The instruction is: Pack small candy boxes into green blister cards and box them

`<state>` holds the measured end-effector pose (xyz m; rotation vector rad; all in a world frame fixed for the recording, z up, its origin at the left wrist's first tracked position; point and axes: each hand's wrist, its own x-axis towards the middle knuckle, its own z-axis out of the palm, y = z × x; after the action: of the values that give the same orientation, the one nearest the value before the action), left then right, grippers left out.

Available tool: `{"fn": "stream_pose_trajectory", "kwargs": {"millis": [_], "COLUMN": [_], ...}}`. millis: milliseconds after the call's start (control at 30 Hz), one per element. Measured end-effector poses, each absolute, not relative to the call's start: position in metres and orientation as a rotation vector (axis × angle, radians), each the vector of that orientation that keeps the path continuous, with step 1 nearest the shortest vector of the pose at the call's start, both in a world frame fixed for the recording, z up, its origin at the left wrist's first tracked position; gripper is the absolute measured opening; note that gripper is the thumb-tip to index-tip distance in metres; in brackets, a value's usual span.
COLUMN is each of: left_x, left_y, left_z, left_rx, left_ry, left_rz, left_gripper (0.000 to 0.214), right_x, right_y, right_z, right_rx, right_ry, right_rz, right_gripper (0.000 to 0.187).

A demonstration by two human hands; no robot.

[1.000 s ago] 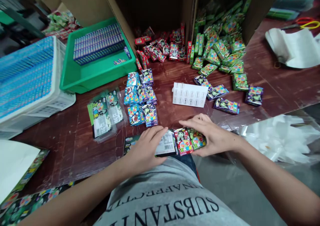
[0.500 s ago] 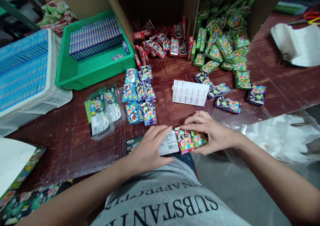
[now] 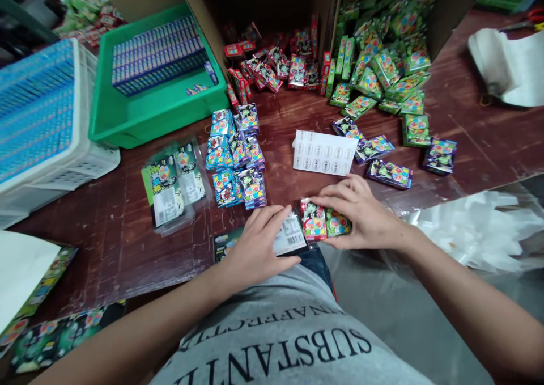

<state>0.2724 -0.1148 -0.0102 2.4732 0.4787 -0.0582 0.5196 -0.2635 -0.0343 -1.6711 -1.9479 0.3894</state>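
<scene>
My left hand [image 3: 259, 243] lies over a dark printed plastic pouch [image 3: 291, 237] with a white barcode label, its thumb at the near edge and its fingers across the top. At the pouch's right end, my right hand [image 3: 363, 212] grips two small candy-style boxes side by side, a red box [image 3: 313, 220] and a green box [image 3: 339, 224]. Their right side is partly covered by my fingers. Beyond my hands sits a white sheet of round stickers [image 3: 325, 153]. Blue and purple boxes [image 3: 238, 155] stand in stacks to the left of the sheet.
More flat pouches [image 3: 174, 183] lie at left. Behind them are a green tray [image 3: 157, 121] and a white basket [image 3: 91, 158] of boxes. Red boxes [image 3: 272, 70] and green boxes [image 3: 382, 73] spill from cartons. Loose purple boxes [image 3: 389, 174] and a bag of white scraps [image 3: 471, 232] are at right.
My right hand has moved the red and green boxes slightly away from my body relative to the pouch. My left hand stays on the pouch.
</scene>
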Motion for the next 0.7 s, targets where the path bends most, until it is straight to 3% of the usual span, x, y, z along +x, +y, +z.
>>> {"fn": "stream_pose_trajectory", "kwargs": {"millis": [233,400,567,700], "left_x": [0.278,0.28,0.284,0.291], "left_y": [-0.122,-0.123,-0.125,-0.124], "left_z": [-0.017,-0.018,-0.023,-0.018], "left_rx": [2.478,2.51,2.524,2.507], "left_ry": [0.374,0.421,0.43,0.444], "left_rz": [-0.057,-0.033,0.034,0.087], "left_gripper": [0.094,0.091,0.093,0.094], "right_x": [0.506,0.515,0.525,0.536], "right_y": [-0.264,-0.271,-0.275,-0.262], "right_z": [-0.039,-0.039,-0.038,-0.036], "right_rx": [-1.528,-1.596,-1.587,-1.52], "right_ry": [-2.037,-1.988,-1.938,-1.947], "right_rz": [0.556,0.597,0.624,0.627], "right_gripper": [0.076,0.105,0.086,0.087]}}
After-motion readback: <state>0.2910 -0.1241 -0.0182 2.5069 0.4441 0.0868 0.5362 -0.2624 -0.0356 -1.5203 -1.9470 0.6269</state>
